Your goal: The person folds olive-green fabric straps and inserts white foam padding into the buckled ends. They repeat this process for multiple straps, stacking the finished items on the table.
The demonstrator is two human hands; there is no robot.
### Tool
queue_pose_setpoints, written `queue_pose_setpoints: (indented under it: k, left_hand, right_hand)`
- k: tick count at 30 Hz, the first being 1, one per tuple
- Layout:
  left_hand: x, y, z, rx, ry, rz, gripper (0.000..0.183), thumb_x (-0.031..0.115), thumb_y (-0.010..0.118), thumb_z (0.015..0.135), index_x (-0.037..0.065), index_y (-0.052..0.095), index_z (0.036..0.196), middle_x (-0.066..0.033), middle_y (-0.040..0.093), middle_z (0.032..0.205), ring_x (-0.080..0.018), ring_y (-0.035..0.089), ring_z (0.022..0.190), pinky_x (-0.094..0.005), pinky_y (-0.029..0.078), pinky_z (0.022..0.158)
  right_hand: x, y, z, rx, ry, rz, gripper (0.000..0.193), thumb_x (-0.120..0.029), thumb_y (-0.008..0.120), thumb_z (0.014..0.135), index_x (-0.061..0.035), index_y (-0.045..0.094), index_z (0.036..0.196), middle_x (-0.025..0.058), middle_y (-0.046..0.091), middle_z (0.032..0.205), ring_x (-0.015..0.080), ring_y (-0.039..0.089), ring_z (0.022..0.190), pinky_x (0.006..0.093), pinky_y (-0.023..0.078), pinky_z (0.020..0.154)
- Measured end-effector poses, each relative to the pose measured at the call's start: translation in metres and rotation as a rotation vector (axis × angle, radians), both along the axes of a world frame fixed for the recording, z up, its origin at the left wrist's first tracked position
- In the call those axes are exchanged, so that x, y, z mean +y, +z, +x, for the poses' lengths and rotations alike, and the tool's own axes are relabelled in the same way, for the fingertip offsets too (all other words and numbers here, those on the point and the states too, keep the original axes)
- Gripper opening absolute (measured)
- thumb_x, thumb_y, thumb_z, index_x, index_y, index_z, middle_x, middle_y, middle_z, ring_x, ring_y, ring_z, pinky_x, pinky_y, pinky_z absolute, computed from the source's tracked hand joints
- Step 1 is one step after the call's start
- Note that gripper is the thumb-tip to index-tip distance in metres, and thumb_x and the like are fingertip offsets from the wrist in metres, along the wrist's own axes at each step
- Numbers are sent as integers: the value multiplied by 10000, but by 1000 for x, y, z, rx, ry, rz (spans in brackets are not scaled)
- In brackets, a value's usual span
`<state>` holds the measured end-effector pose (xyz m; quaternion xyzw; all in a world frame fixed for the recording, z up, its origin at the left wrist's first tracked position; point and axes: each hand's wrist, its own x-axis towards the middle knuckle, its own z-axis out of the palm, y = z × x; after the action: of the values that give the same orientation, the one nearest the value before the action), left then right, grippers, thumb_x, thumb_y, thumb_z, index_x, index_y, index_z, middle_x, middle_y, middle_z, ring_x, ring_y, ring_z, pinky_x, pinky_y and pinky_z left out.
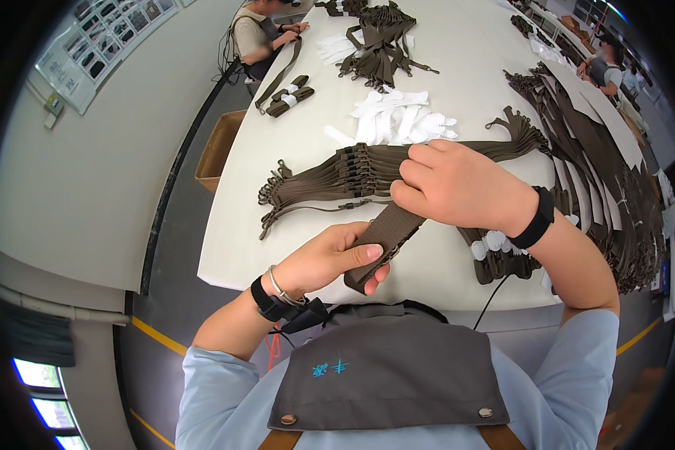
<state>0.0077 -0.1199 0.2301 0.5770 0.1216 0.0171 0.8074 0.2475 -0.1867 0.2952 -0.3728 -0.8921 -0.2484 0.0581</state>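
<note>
A folded brown webbing strap [391,231] is stretched slantwise between my two hands, just above the near edge of the table. My left hand [336,256] grips its lower end, thumb on top and fingers beneath. The upper end sits in the closed fingers of my right hand [457,184], which hide part of it. Behind my hands lies a row of brown straps [315,178] side by side, with black buckles in the middle and hooks at the left end. One strap [307,211] lies a little apart along the row's near side.
White strips [401,118] are heaped beyond the row on the white table [236,217]. Banded strap bundles [502,259] lie near right, others [289,97] far left. Long straps [600,165] cover the right side. Another person [259,34] handles a strap at the far left; a carton [219,150] stands below.
</note>
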Motion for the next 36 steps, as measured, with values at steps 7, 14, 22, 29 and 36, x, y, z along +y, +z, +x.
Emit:
queue_pose_setpoints:
  k: [7,14,22,29,36]
  left_hand:
    - [-8,-11,5,-68,277,113,248,225,522,1028,5,494,1140,-35,609,854,-102,575,673,-255,473,635]
    - [-29,-14,33,-127,472,646,309,151,582,982,-33,476,1207,-124,648,899,-202,643,769,-297,507,698]
    - [34,15,11,-238,633,856,687,344,799,823,16,452,1317,-167,669,1166,-230,637,1081,-374,471,965]
    - [23,36,40,-532,302,-140,357,256,568,1010,10,467,1248,-66,601,842,-204,624,765,-365,525,801]
    - [17,48,41,-650,342,-117,309,320,475,1051,18,508,1108,-35,531,742,-130,519,569,-346,517,623]
  right_hand:
    - [-9,-49,-7,927,-185,92,683,-178,706,810,-46,388,1400,120,504,1283,289,483,1230,462,458,968]
    - [-13,-94,-61,2053,132,-971,528,-396,525,1008,11,470,1341,205,523,1398,200,642,988,291,558,794]
    - [-26,-81,-48,1941,62,-970,314,-263,556,1006,29,562,1120,138,668,1001,238,679,888,394,557,858]
    - [-22,-93,-78,1848,-39,-1108,146,-139,584,969,0,545,990,68,580,797,151,568,642,325,531,653]
    - [-24,-71,-84,1745,-82,-1024,132,-119,605,952,-2,548,972,60,597,777,144,592,656,287,503,628]
